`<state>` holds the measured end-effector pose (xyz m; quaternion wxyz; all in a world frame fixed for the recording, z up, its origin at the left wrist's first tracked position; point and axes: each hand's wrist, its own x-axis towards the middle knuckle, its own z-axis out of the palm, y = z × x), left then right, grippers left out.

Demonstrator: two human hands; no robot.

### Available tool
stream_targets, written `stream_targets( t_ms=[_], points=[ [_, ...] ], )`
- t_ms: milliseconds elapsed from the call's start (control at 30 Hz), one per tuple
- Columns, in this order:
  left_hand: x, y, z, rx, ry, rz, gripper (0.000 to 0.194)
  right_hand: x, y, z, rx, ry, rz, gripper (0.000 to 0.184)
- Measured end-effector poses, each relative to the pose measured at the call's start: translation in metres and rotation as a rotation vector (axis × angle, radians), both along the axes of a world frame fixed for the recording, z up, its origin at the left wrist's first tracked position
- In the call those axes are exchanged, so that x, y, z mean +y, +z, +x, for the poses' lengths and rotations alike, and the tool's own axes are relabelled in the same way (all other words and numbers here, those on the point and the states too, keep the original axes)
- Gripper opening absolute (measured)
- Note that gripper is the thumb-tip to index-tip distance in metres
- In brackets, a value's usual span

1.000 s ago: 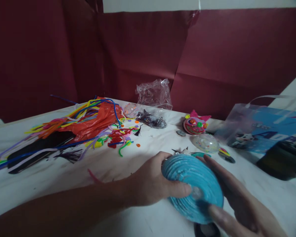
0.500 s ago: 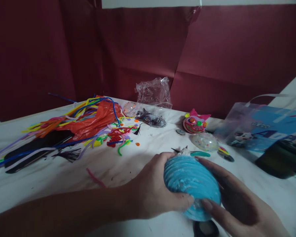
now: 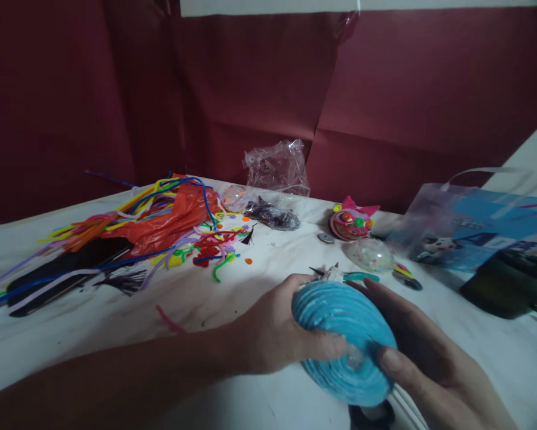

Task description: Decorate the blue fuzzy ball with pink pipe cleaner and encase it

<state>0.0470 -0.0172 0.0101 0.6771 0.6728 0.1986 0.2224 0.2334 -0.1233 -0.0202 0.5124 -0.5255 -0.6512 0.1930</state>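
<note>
A ball wrapped in coils of light blue pipe cleaner (image 3: 344, 310) is held between both hands above the table. My left hand (image 3: 275, 337) grips its left side, thumb pressed on the near face beside a small clear, shiny spot. My right hand (image 3: 438, 364) curves round the right side, its thumb touching the near face and its fingers partly hidden behind. Just beyond the ball lie pliers with green handles (image 3: 361, 276). Under it, a black round object (image 3: 371, 417) is partly covered, and its kind is unclear.
Colourful pipe cleaners (image 3: 158, 200) and a red plastic bag (image 3: 174, 218) spread over the left. Further back stand a clear wrapper (image 3: 277, 170) and a pink decorated ball with ears (image 3: 351, 222). A clear half shell (image 3: 371, 255) and a blue printed pouch (image 3: 487, 233) are on the right.
The ball has tilted and turned slightly in my hands, showing more of its near, coiled face. Both hands still hold it, and my right thumb has shifted a little.
</note>
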Motion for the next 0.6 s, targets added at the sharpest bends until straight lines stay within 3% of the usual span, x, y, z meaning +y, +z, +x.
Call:
stream_targets(
  t_ms=[100,267,400,567,600],
  points=[
    [0.000,-0.003,0.002,-0.051,0.017,-0.114,0.065,0.001,0.000,-0.003,0.078,0.008,-0.012,0.045],
    [0.000,0.003,-0.006,0.035,-0.036,0.089,0.063,-0.001,0.000,-0.017,0.070,-0.018,-0.027,0.050],
    [0.007,0.005,-0.008,0.078,-0.084,0.158,0.071,0.000,-0.001,-0.029,0.159,-0.087,-0.032,0.052],
    [0.022,0.008,-0.003,0.031,-0.031,-0.040,0.070,0.005,0.007,-0.012,0.248,-0.043,-0.033,0.069],
    [0.025,0.012,-0.003,0.019,0.001,-0.093,0.066,0.006,0.012,-0.003,0.244,-0.036,-0.030,0.065]
  ],
)
